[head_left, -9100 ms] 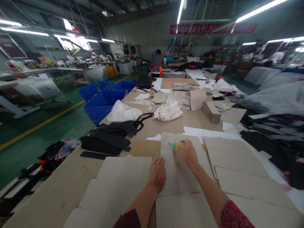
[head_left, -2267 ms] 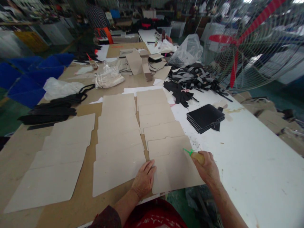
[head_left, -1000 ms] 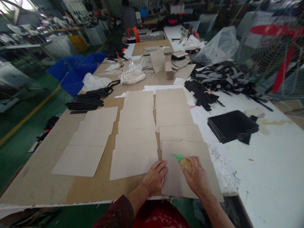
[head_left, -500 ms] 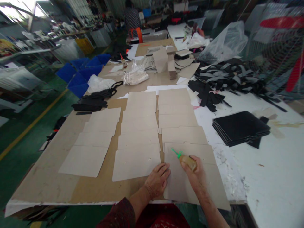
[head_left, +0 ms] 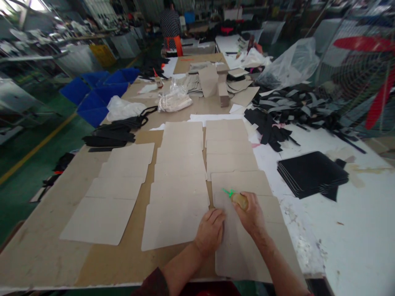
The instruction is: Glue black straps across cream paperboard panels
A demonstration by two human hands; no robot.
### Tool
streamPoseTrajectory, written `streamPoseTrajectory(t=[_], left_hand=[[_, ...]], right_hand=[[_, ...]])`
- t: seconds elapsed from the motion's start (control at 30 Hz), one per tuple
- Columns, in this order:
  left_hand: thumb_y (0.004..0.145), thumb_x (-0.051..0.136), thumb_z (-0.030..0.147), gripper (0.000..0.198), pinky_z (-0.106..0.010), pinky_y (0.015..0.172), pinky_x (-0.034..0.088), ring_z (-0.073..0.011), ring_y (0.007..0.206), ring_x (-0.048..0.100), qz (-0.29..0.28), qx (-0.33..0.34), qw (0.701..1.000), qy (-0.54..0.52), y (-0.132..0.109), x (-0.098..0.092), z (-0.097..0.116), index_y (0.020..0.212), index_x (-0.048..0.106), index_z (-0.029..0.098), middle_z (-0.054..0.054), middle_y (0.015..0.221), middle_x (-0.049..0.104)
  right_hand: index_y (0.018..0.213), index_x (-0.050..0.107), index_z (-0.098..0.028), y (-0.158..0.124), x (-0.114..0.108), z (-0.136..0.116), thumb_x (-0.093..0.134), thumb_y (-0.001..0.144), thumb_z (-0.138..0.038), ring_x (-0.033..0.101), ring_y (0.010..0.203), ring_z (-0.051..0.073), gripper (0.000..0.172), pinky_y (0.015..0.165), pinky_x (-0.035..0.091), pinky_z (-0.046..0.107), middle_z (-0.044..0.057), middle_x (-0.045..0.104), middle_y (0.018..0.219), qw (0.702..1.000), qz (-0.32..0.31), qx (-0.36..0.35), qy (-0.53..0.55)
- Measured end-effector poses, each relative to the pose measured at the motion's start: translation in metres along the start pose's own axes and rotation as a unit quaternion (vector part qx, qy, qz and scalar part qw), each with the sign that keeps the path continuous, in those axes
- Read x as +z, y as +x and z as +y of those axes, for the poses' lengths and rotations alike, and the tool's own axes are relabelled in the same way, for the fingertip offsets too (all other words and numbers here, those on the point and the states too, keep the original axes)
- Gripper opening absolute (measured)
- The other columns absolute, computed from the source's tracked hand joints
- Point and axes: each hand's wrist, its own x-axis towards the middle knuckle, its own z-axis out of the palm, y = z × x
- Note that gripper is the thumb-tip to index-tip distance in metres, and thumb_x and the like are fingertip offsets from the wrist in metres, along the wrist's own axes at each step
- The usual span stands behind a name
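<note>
My right hand [head_left: 251,211] is wrapped round a small squeeze bottle [head_left: 239,200] of amber liquid with a green nozzle. The bottle is tilted, its nozzle pointing left above a grey cardboard sheet [head_left: 237,246] in the right-hand column. At that sheet's left edge rests my left hand [head_left: 211,230], palm down, its fingers slightly bent and touching the board. Overlapping sheets form a middle column [head_left: 175,222] beside it and a left column [head_left: 98,218] further away. Small glossy spots show on some of them.
Black panels [head_left: 311,172] are stacked on the right, with black strips [head_left: 296,102] heaped behind. A fan [head_left: 364,74] stands at the far right. Plastic bags, a second bottle [head_left: 158,81] and cardboard pieces [head_left: 208,80] lie further back. Blue bins [head_left: 98,94] stand left; a person [head_left: 170,28] is behind.
The view has shifted slightly, and the table reaches lower in the picture. My right hand has moved the bottle a little; my left fingers look more bent at the sheet's edge.
</note>
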Motion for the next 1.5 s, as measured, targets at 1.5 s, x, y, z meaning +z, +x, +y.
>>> streamPoseTrajectory(t=[1.5], left_hand=[[0.068,0.071,0.015,0.042,-0.028,0.085,0.053,-0.0215,0.098,0.065,-0.255,-0.182,0.944,0.103,0.131,-0.045,-0.035,0.108,0.058,0.01,-0.015,0.126,0.049]], right_hand=[[0.106,0.055,-0.023,0.015,-0.073,0.073,0.062,0.076,-0.055,0.059,0.089,0.024,0.044,0.079,0.048,0.038,0.007,0.058,0.103,0.983,0.117,0.133,-0.05]])
